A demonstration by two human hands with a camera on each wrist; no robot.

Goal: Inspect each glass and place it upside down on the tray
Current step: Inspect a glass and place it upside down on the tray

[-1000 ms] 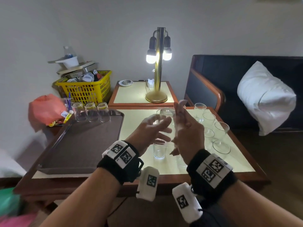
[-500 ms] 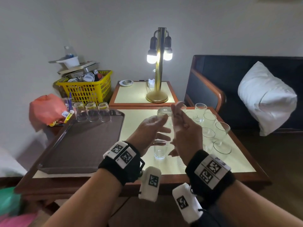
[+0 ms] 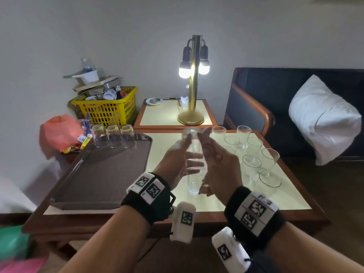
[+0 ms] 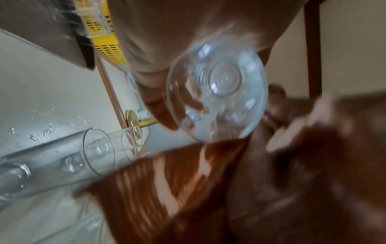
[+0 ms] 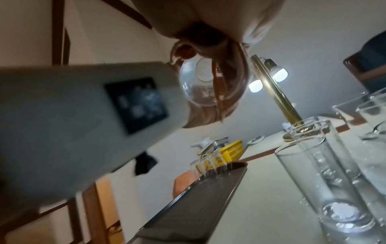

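Glass [image 3: 194, 148] is held up between your two hands above the counter [image 3: 163, 146], base uppermost and mouth toward you, in front of the lamp [image 3: 194, 79]. Your left hand [image 3: 177, 164] has thumb and fingers curled loosely round the side; your right hand [image 3: 218, 164] grips the other side with fingers bent against the wall. Tray [image 3: 98, 174] lies to the left with three glasses [image 3: 113, 135] already upside down along its far edge; about ten upright ones [image 3: 250, 154] wait on the right, one directly under your hands. Risk, as a judgement: droplets on the counter suggest wet glass, so a slack grip during the swing to the tray could let it slip, and a low carry could clip the tumbler below. Left wrist view shows the droplets and the round base seen through the open mouth [image 4: 217, 92], neither clear from the head view; only the head view shows the tray's free space.
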